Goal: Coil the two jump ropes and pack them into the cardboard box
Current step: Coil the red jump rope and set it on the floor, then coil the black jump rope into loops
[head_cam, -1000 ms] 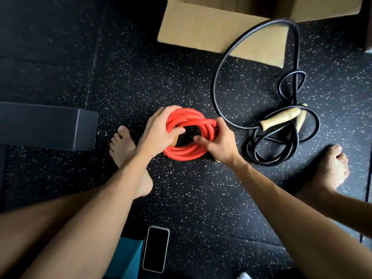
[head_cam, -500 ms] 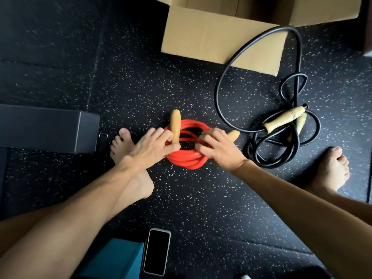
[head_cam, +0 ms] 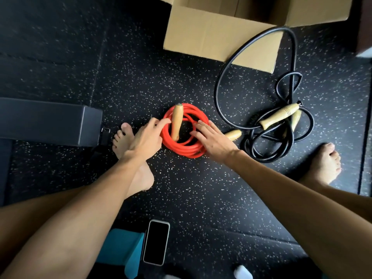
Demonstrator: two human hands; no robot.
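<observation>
The red jump rope [head_cam: 186, 147] lies coiled in a tight ring on the black floor mat. One wooden handle [head_cam: 176, 121] lies across the ring; the other handle [head_cam: 233, 134] pokes out at its right. My left hand [head_cam: 148, 136] rests at the coil's left edge with fingers spread. My right hand [head_cam: 213, 140] lies flat over the coil's right side, fingers apart. The black jump rope [head_cam: 267, 137] lies loose and tangled to the right, its wooden handles [head_cam: 278, 116] on top. One long loop of it reaches over the flap of the cardboard box [head_cam: 219, 37] at the top.
My bare feet stand on the mat, one [head_cam: 130, 156] left of the coil, one [head_cam: 324, 164] at the right. A black block [head_cam: 50, 121] lies at the left. A phone [head_cam: 156, 242] and a teal object [head_cam: 120, 248] lie near the bottom.
Both hands have let go of the red coil, which was held up and now lies on the floor with a handle across it. The fingers have opened.
</observation>
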